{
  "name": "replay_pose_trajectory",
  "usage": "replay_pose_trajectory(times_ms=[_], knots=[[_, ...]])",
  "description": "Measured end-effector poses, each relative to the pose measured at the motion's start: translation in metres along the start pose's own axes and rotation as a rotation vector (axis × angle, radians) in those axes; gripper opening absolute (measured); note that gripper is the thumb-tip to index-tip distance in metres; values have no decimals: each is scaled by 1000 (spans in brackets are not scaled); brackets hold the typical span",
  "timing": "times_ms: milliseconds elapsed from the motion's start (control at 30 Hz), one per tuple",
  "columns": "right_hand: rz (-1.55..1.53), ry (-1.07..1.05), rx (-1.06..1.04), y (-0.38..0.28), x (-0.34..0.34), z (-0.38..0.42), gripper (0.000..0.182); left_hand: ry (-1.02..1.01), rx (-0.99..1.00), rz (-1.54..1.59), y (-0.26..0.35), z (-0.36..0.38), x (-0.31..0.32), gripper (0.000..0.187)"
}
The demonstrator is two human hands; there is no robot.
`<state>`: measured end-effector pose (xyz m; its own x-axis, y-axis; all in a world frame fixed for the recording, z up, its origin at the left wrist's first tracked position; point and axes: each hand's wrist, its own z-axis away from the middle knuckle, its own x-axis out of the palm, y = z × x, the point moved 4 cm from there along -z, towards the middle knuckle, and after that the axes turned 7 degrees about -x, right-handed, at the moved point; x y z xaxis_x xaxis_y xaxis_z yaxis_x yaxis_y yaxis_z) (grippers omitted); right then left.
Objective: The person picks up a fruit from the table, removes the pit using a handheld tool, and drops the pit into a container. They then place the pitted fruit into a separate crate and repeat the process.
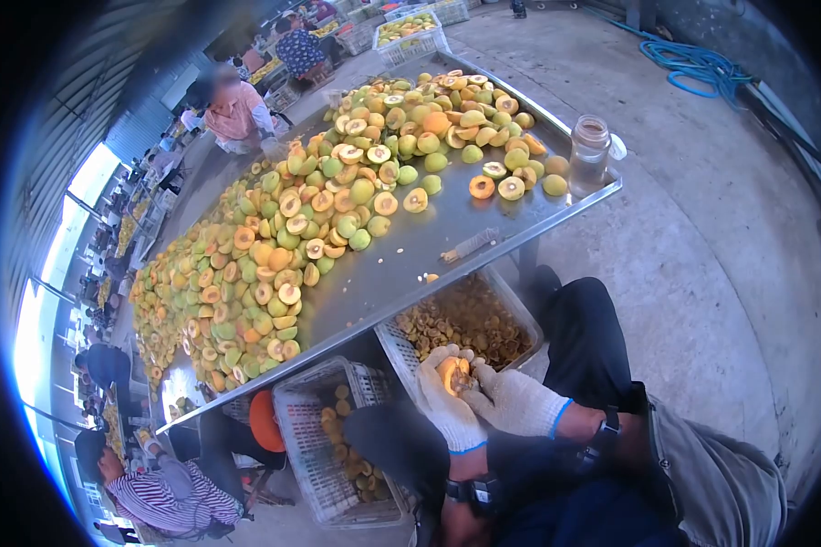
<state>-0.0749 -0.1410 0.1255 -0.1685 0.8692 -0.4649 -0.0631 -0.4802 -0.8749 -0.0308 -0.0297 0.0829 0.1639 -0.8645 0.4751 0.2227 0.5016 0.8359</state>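
My left hand (447, 406), in a pale knitted glove with a blue cuff, is closed around a cut apricot (453, 374) with its orange inside facing up. My right hand (522, 401), gloved alike, meets it from the right, its fingers bent against the fruit's open side. Whatever those right fingers pinch is too small and covered to make out. Both hands are over the near edge of a white plastic crate (524, 314) holding brown pits or scraps (456, 333). Beyond them, a large heap of whole and halved apricots (274, 237) covers much of a metal table (383, 264).
A second white crate (315, 492) with fruit halves stands left, near an orange stool (265, 421) and a person in stripes (182, 497). A clear jar (589, 155) occupies the table corner. A grey wrapped object (472, 245) lies near the edge. Another person (237, 109) sits across.
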Motion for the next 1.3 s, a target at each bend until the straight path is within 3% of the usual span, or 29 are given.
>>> replay_pose_trajectory(times_ms=[267, 567, 667, 767, 833, 900, 967, 1067, 1233, 1300], knots=[[-90, -55, 29, 1, 2, 3, 62, -17, -45, -4, 0, -5, -3, 49], [-49, -101, 43, 2, 7, -2, 60, -5, -129, 1, 6, -11, -6, 44], [3, -100, 31, 6, 9, -4, 57, -24, -126, -124, 15, -9, 0, 44], [-186, -102, -52, 19, 17, -3, 50, -61, -79, -245, 19, -6, 3, 42], [-155, -69, -104, 23, 20, -4, 51, -169, 150, -397, 23, -6, 3, 43], [-123, -36, -157, 18, 17, -2, 53, -154, 151, -353, 24, -3, 2, 41], [38, -64, -107, 5, 10, -2, 43, -146, 156, -306, 27, -3, 4, 40], [14, -68, -111, 5, 11, -2, 44, -70, 131, -201, 26, 0, 4, 39], [-85, -35, -128, 8, 15, 1, 44, -218, 211, -203, 33, 2, 5, 44], [-95, -18, -115, 7, 14, 3, 45, -184, 207, -229, 31, 2, 5, 44]])
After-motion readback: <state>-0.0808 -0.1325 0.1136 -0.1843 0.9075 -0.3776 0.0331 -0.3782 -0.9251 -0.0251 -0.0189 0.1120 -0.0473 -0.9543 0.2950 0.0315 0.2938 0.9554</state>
